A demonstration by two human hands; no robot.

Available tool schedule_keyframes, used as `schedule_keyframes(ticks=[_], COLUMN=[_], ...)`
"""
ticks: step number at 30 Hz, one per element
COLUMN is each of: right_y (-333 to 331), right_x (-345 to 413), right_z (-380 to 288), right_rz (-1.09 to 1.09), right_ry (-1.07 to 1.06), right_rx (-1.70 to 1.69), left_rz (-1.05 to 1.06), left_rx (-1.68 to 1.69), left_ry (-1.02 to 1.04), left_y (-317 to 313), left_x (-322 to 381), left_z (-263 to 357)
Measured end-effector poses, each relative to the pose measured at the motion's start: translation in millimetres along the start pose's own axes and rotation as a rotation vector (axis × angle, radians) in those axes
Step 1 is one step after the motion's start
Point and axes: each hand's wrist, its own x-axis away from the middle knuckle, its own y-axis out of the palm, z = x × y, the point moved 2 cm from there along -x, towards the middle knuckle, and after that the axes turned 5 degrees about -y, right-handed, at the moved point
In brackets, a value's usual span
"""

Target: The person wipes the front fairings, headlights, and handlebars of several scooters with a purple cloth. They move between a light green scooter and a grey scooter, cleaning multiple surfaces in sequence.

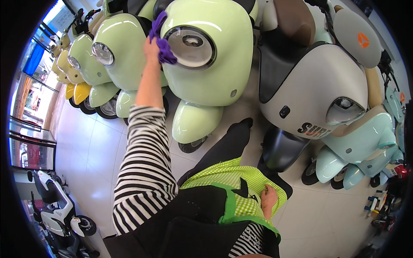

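My left hand [152, 50] is stretched forward, shut on a crumpled purple cloth [164, 48]. The cloth presses against the side of a pale green scooter's front body [203, 84], right by the rim of its round headlight [190, 48]. Lower down, my right hand [269, 198] lies on the green-checked apron [248, 206] over my leg, its fingers loosely curled. Whether those fingers pinch the apron fabric is not clear.
More pale green scooters [124, 54] and yellow ones [83, 92] line up to the left. A grey scooter [316, 84] stands close on the right, with light blue scooters [358, 142] beyond it. A white scooter [58, 213] stands behind at lower left, on the tiled floor [87, 161].
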Motion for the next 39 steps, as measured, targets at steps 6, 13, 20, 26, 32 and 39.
schedule_keyframes(ticks=[6, 13, 20, 26, 32, 39], right_y=[7.4, 7.8, 8.5, 8.0, 10.3, 21.6], right_x=[-10.1, -7.0, -7.2, -9.5, -10.2, -13.6], right_z=[7.7, 6.9, 6.5, 5.5, 6.6, 14.1], right_rz=[-0.072, -0.075, -0.047, -0.05, -0.091, -0.151], right_ry=[0.011, -0.018, -0.083, -0.122, -0.102, -0.054], right_rx=[-0.052, 0.02, 0.07, 0.102, 0.139, 0.106], left_rz=[0.3, 0.424, 0.297, 0.226, 0.147, 0.182], left_rx=[0.078, -0.175, -0.44, -0.387, 0.02, 0.303], left_ry=[0.275, 0.628, 1.343, 1.242, 0.632, 0.174], left_y=[18.8, 45.2, 51.4, 34.5, 14.0, 16.5], left_x=[153.6, 199.8, 198.8, 138.3, 60.2, 83.5], left_z=[11.2, 57.2, 118.8, 181.2, 143.9, 9.3])
